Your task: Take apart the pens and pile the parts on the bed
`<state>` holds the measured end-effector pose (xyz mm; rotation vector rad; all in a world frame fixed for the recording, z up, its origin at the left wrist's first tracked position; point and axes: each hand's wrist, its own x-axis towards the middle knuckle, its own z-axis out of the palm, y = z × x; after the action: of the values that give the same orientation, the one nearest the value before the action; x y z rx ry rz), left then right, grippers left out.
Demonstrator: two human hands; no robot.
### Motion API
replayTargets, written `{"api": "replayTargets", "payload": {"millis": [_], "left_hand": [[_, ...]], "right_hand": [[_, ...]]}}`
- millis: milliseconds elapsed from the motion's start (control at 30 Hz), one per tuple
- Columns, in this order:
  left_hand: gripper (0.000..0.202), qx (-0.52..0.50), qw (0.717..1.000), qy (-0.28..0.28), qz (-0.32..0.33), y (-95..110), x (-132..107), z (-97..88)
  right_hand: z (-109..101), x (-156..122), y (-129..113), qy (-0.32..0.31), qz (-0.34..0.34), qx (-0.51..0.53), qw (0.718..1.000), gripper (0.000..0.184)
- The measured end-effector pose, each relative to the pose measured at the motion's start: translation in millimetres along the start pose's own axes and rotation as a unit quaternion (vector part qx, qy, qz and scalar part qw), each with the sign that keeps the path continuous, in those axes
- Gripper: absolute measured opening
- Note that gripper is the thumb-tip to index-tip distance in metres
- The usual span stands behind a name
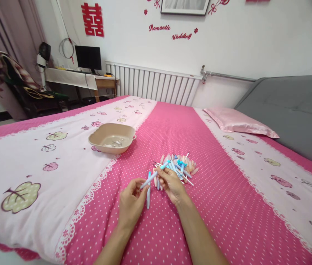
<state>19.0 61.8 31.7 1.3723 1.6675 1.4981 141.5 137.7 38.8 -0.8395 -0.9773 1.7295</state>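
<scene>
Pinching pale-blue pen (150, 179) btwn L hand (132, 200) & R hand (172, 183) fingertips, above bedspread (216, 180) near mixed pile (182, 168), could poss. drop & lose it there if loosening either pinch.

Between left hand (132, 198) and right hand (171, 184): pen (152, 177), pale lavender-blue barrel, turquoise end. Beneath, also between hands: second pen (148, 198), light blue, turquoise top. Just beyond right hand: pen pile (192, 166), mixed peach, pale blue, white, bright turquoise. Ahead of left hand, off to its left: basin (113, 150), plain beige. Under both: bedspread (156, 235), deep pink, white polka dots; outward each side, whitish-pink bands (70, 173), lace-pattern borders, yellow-green and pink leaf prints. Far ahead, right of right hand: pillow (238, 123), plain pale pink; headboard (291, 114), grey.
</scene>
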Motion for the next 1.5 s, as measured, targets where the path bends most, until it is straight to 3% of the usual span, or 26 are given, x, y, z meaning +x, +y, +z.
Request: {"api": "replayTargets", "payload": {"millis": [200,367,467,567,733,867,1000,1233,1367,1500], "left_hand": [[0.035,0.043,0.999,0.006,-0.015,-2,0,-1.7],[0.043,-0.009,0.997,0.003,-0.073,-7,0,-1.1],[0.03,-0.014,0.998,0.016,-0.051,-6,0,0.2],[0.038,-0.018,0.999,0.028,-0.023,-3,0,1.5],[0.025,0.02,1.0,0.021,0.011,1,0,-0.6],[0.039,0.039,0.999,0.021,-0.027,-2,-1,-1.9],[0.048,-0.012,0.995,0.029,-0.099,-8,1,-1.0],[0.049,-0.012,0.995,0.019,-0.098,-5,1,-2.1],[0.051,0.002,0.996,0.016,-0.09,-3,1,-2.6],[0.05,0.005,0.996,0.011,-0.09,-4,2,-2.5]], "right_hand": [[1,-1,-1,-0.003,0.006,-0.001,1.0,0.03],[0,-1,0,-0.015,0.007,0.003,1.0,0.029],[0,0,0,-0.012,0.003,0.004,1.0,0.03],[-1,0,-1,-0.006,-0.002,0.003,1.0,0.03],[0,0,-1,0.006,0.002,0.004,1.0,0.029],[1,0,-2,0.005,0.001,0.008,1.0,0.029],[-2,1,-4,0.014,-0.005,0.029,0.999,0.032],[-5,1,-9,0.054,-0.002,0.132,0.99,0.029],[-2,1,-10,0.049,0.016,0.131,0.99,0.028],[-10,2,-18,0.091,-0.028,0.138,0.986,0.029]]}}
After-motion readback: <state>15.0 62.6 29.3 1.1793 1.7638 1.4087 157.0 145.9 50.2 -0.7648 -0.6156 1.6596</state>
